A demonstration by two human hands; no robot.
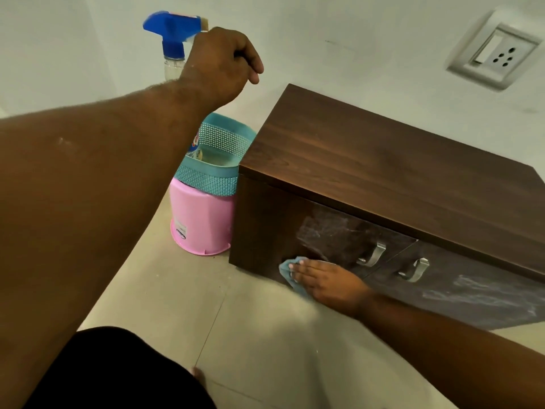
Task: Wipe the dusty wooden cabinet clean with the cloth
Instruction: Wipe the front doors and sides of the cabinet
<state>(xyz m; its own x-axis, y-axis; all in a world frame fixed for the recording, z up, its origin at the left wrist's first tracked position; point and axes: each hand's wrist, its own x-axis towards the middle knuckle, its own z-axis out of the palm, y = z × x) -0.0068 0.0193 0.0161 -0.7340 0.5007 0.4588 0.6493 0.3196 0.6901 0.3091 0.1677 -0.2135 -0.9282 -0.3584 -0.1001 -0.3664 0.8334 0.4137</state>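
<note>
Right hand (327, 280) presses a small light-blue cloth (287, 271) flat, fingers extended, against the lower left front of the dark brown wooden cabinet (383, 160). Left hand (219, 62) is curled around a clear spray bottle with blue trigger head (174, 36). Risks: cloth bunching and smearing dust; chalky streaks on the right door being missed; accidental spraying.
</note>
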